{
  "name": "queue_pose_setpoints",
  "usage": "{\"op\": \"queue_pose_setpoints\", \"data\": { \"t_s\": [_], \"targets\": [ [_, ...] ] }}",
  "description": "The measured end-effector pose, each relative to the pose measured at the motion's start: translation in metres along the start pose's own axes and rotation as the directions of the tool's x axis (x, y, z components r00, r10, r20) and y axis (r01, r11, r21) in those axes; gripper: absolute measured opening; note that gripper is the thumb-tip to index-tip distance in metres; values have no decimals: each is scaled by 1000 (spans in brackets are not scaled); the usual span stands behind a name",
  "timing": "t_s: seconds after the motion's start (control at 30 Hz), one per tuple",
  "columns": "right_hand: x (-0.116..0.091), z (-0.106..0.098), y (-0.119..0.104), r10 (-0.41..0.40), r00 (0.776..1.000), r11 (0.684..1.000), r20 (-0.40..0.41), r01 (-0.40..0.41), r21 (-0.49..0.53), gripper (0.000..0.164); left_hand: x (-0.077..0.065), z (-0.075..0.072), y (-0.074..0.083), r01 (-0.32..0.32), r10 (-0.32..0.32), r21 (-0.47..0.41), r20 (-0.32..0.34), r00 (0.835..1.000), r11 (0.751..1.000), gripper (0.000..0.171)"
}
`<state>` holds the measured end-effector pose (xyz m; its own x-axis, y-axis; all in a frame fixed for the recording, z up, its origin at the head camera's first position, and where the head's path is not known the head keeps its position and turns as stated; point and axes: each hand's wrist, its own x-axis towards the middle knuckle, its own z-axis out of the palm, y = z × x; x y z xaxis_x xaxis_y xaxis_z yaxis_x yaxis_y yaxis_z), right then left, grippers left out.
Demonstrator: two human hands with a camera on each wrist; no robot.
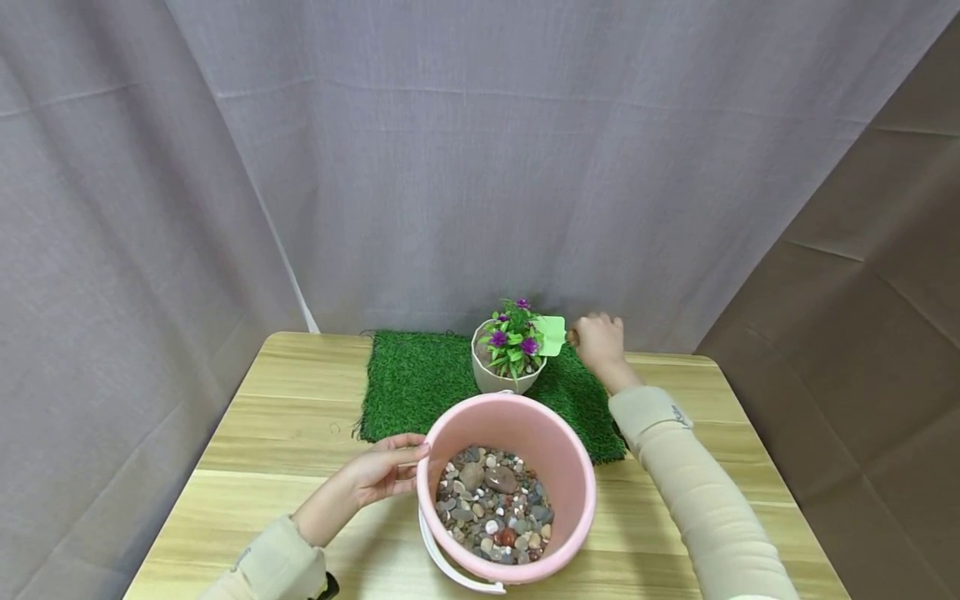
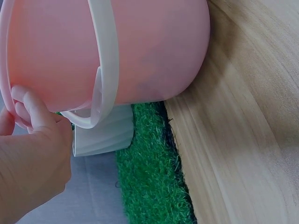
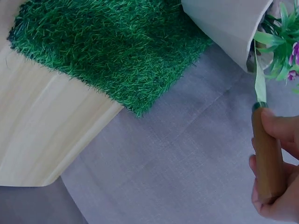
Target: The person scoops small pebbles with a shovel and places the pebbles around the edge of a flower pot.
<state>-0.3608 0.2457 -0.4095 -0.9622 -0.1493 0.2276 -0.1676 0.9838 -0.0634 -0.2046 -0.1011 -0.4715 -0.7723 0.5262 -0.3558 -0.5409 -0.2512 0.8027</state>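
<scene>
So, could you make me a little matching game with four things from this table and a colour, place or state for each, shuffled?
1. Bucket
2. Trowel
3. Flowers
4. Mat

A. Gripped by the right hand
B. Dark green, under the flower pot
C. Pink, with stones inside
D. Purple, among green leaves

Pairs: 1-C, 2-A, 3-D, 4-B

Smooth plastic bucket (image 1: 517, 425), rough grassy mat (image 1: 416, 375), wooden trowel handle (image 3: 267, 156), blade (image 1: 553, 336) perhaps painted metal.
</scene>
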Motion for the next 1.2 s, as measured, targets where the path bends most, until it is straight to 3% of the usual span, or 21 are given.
{"op": "queue_pose_setpoints", "data": {
  "t_s": [0.13,0.3,0.73,1.0,1.2],
  "targets": [
    [-2,0,-1,-27,999,998,-46,24,-66,8,1,1,0,0,0,2,1,1000,1000,16],
    [-5,-5,4,-22,991,998,-133,14,-60,12,1,2,0,1,-1,5,-4,1000,1000,14],
    [-24,-28,24,14,984,1000,-180,-12,16,15,1,2,1,1,-1,8,-5,1000,1000,12],
    [-38,-38,35,-6,974,998,-227,19,55,18,1,2,1,1,-1,5,1,1000,1000,11],
    [-48,-48,31,-30,976,994,-214,51,94,27,0,1,0,0,0,8,-7,1000,1000,12]
  ]
}}
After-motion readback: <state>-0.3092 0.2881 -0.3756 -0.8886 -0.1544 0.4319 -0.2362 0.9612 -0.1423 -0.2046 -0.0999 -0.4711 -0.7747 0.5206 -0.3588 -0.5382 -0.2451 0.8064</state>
